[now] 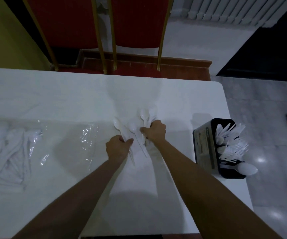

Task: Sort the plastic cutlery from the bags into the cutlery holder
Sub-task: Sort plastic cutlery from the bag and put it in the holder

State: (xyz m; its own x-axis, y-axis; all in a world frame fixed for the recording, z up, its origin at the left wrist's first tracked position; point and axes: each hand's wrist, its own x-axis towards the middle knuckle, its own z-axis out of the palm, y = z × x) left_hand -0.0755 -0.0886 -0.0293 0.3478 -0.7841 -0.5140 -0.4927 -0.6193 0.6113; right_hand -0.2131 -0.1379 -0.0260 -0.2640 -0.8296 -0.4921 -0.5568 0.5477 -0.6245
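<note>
Several white plastic spoons (132, 128) lie in a loose bunch at the middle of the white table (70, 94). My left hand (117, 148) pinches the handle of one or two spoons on the left of the bunch. My right hand (154, 131) is closed around the handles of a few spoons whose bowls (147, 114) point away from me. The black cutlery holder (208, 149) stands at the table's right edge, filled with white forks (234, 142) and a spoon (247, 169) sticking out of its near end.
A flat clear plastic bag (87, 140) lies left of my hands. At the far left a bag with more white cutlery (10, 152) rests on the table. Two red chairs with gold frames (135, 31) stand beyond the far edge. The floor is grey tile at the right.
</note>
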